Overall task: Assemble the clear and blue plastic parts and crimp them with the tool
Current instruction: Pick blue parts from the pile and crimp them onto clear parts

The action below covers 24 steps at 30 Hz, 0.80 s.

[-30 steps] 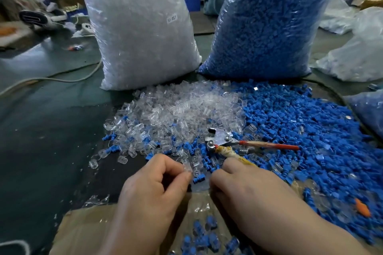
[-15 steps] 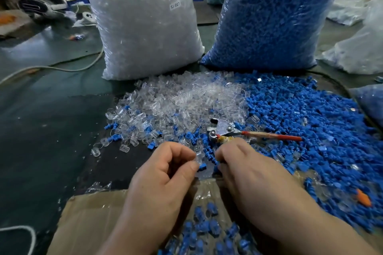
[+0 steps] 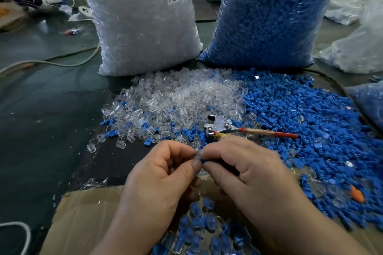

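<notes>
white cable [image 3: 62, 64]: thin, smooth cord curving over the dark green table [image 3: 41, 109] at far left
clear bag [image 3: 141, 23]: tall sack of crinkled, glossy film packed with see-through pieces; small label "sj-017" near its top
cardboard box [image 3: 83, 213]: matte brown flap at the near edge; joined pieces [image 3: 199, 225], clear over blue, lie inside
clear parts [image 3: 176, 99]: loose heap of small, glassy, rounded caps in front of the clear bag
left hand [image 3: 161, 174]: fingers curled; thumb and forefinger pinch one clear part [image 3: 198, 153] above the box's far edge
right hand [image 3: 248, 172]: fingers curled; tips pinch one blue part [image 3: 205, 160], touching the clear one
crimp tool [image 3: 223, 128]: shiny metal head, thin red-and-tan handle; lies on the heap just beyond the right hand, untouched
blue bag [image 3: 269, 16]: same glossy film, filled with blue
blue parts [image 3: 300, 120]: matte ribbed plugs spread wide at right
change: half a second ago the fingertips were apart at the heap's edge; now they meet, the two parts between them; the tool lies where it did
</notes>
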Each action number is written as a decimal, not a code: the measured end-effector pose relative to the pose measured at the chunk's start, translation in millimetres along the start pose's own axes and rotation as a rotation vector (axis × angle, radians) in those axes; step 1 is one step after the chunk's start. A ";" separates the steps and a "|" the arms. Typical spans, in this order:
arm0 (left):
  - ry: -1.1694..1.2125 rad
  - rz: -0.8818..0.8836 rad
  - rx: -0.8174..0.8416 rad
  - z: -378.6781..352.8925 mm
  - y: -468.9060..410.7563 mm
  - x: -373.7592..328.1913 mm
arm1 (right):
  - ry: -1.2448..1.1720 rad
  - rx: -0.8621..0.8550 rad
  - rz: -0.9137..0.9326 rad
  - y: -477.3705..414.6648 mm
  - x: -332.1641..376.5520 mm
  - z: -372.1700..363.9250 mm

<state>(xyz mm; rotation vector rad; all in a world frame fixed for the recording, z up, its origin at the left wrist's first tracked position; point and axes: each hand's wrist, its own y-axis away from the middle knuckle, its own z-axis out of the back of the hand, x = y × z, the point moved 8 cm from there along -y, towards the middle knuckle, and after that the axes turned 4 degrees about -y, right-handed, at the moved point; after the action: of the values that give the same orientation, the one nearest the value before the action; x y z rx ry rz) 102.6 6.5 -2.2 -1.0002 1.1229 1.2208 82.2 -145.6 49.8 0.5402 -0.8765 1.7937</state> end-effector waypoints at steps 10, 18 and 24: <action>-0.031 -0.056 0.012 -3.8 4.0 -10.0 | 0.101 0.046 0.012 2.5 8.4 -4.9; -0.037 -0.011 -0.001 0.3 -0.1 -0.3 | 0.188 0.068 0.096 1.5 14.3 -4.3; 0.119 0.094 0.005 7.0 -2.5 5.7 | 0.641 0.125 -0.291 -2.6 -44.5 16.0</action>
<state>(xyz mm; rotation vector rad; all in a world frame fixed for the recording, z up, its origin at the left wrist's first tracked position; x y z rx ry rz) 105.7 14.1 -6.6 -1.0371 1.2779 1.2449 100.7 -184.1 29.2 0.1330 -0.2312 1.6083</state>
